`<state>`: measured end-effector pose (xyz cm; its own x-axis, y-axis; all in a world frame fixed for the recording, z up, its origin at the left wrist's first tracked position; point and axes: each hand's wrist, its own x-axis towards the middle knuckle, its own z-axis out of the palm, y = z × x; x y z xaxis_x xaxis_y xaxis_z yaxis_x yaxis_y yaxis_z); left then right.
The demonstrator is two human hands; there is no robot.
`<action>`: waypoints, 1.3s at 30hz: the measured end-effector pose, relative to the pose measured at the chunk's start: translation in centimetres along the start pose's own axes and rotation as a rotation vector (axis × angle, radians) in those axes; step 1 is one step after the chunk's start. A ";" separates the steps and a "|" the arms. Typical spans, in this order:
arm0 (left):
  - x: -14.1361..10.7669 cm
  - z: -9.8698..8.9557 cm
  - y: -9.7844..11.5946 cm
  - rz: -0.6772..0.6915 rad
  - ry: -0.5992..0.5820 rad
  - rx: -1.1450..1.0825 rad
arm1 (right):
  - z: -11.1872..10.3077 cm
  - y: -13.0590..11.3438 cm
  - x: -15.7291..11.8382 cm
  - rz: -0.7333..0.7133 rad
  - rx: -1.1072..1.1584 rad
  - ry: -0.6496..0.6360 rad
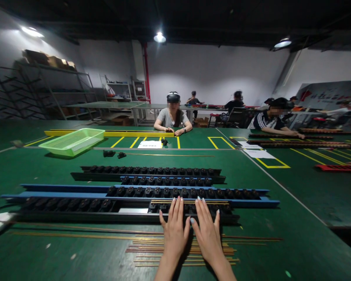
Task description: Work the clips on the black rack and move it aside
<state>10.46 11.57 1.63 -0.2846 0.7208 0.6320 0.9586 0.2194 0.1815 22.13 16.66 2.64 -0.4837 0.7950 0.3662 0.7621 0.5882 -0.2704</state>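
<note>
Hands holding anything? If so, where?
Nothing looks gripped. The left hand and right hand lie flat, palms down, fingertips on the brass rods across the black fixture.

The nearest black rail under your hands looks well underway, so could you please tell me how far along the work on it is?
Done: thin brass rods already lie across the right end of the nearest rail. In hand: the left hand and right hand rest flat on those rods. Left: the black blocks toward the rail's left end show no rods, and loose brass rods lie on the green mat.
</note>
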 end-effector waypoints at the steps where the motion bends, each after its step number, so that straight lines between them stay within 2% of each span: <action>1: 0.0 0.1 0.0 -0.005 0.001 0.005 | 0.0 0.0 0.0 0.000 -0.002 0.004; 8: 0.2 0.1 0.4 -0.019 0.042 -0.023 | -0.1 -0.1 0.0 0.009 0.008 -0.015; 15: 0.4 0.2 0.8 0.071 0.024 -0.033 | 0.0 0.0 -0.1 -0.010 -0.004 0.011; 23: 0.3 0.4 1.1 0.070 0.023 -0.015 | -0.3 0.0 -0.1 -0.015 -0.010 -0.004; 30: 0.3 0.3 1.8 0.189 -0.009 -0.015 | -0.4 0.3 -0.1 -0.029 0.008 -0.049; 39: 0.1 0.8 2.1 0.164 0.006 -0.031 | -0.7 -0.1 0.0 -0.006 0.021 -0.077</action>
<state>12.41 12.62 1.51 -0.1244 0.7410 0.6598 0.9920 0.0784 0.0990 22.34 16.47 3.24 -0.5204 0.8000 0.2986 0.7503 0.5954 -0.2873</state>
